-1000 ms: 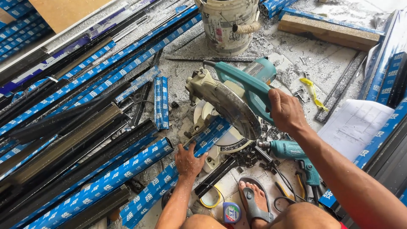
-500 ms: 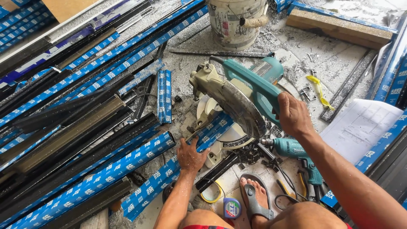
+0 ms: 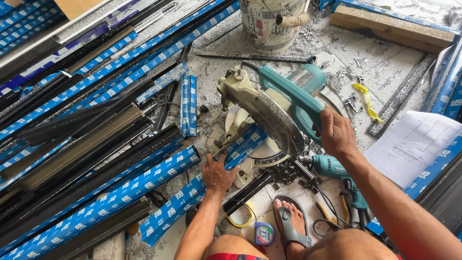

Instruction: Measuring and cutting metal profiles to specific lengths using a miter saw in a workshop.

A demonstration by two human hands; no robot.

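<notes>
Right hand [image 3: 338, 134] wrapped tight around teal handle of teal-and-grey mitre saw [image 3: 269, 108], blade guard tilted over round base. Left hand [image 3: 219, 172] pressed flat, fingers spread, on blue-film-wrapped aluminium profile [image 3: 192, 192] lying across saw base on floor. Teal power drill [image 3: 334, 168] just beside saw. Sandalled foot [image 3: 288, 221] near small round tape measure [image 3: 264, 234]. Dirty white bucket [image 3: 269, 21] behind saw.

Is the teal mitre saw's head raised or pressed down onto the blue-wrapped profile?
Raised: the teal mitre saw tilts up, its guarded blade clear above the blue-wrapped profile; right hand grips the handle.
</notes>
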